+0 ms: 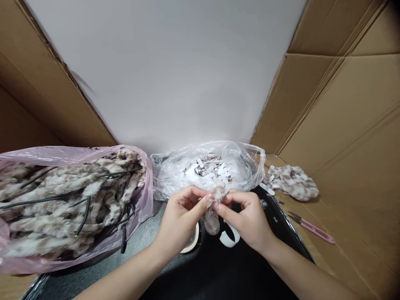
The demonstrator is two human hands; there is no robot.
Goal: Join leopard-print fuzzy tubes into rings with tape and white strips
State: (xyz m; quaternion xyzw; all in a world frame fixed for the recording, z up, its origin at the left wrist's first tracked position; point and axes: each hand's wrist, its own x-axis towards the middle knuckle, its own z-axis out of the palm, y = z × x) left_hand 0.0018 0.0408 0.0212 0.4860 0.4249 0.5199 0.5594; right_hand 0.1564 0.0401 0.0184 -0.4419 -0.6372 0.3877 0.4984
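Bare forearms (pixel 131 271) span the near side of the black desk (pixel 225 275), left hand (pixel 179 214) and right hand (pixel 250 218) meeting mid-scene before the clear bag (pixel 167 183), fingers (pixel 228 212) of both pinching one fluffy piece (pixel 212 223), seemingly to steady it, while the pink bag (pixel 148 200) gapes at left, probably for easy reach.

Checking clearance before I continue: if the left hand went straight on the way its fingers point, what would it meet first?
The left hand would first meet the fluffy piece at its fingertips, then probably the right hand; depth there is hard to judge.
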